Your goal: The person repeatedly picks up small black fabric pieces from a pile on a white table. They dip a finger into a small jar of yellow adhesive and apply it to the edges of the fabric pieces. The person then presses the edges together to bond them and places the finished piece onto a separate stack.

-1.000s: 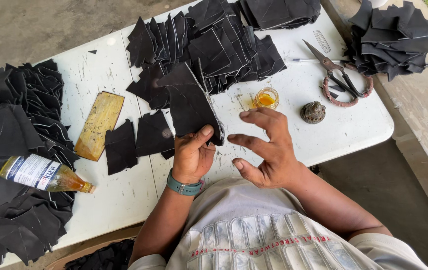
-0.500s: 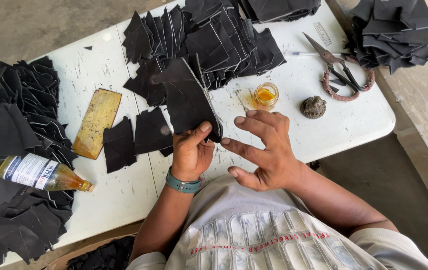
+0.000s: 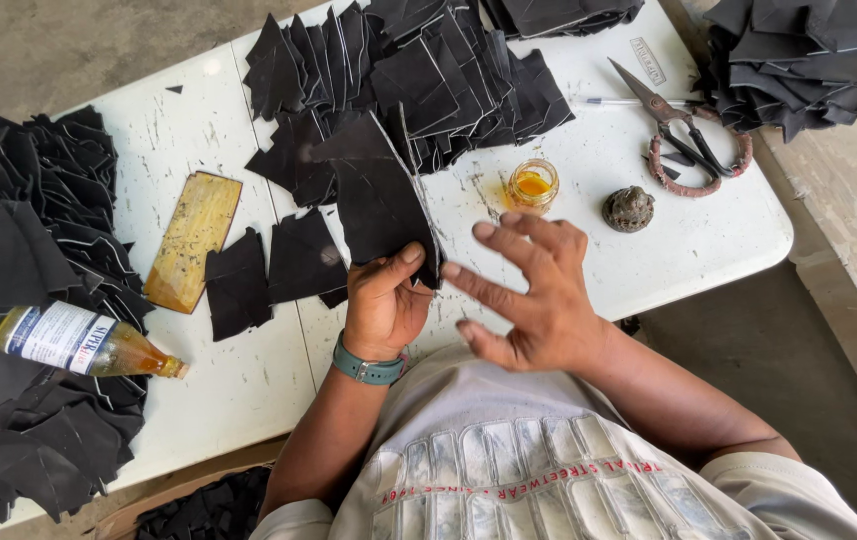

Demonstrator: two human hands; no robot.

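My left hand (image 3: 385,300) pinches the lower edge of a black leather piece (image 3: 374,190) and holds it up over the white table (image 3: 649,270). My right hand (image 3: 529,290) hovers just right of that piece with its fingers spread and nothing in it; the index fingertip is close to the piece's right edge. A small open jar of yellow glue (image 3: 533,184) stands just beyond my right fingers. Two flat black pieces (image 3: 274,270) lie on the table left of my left hand.
A fanned row of black cut pieces (image 3: 419,80) covers the table's far middle. Scissors (image 3: 684,135), a pen and a small dark round lump (image 3: 630,208) lie at the right. A yellowish board (image 3: 194,240), a lying bottle (image 3: 79,340) and heaps of black scraps (image 3: 19,300) are left.
My right hand has drawn slightly back from the black piece and spread its fingers. My left hand keeps its hold on the piece, which has barely shifted.
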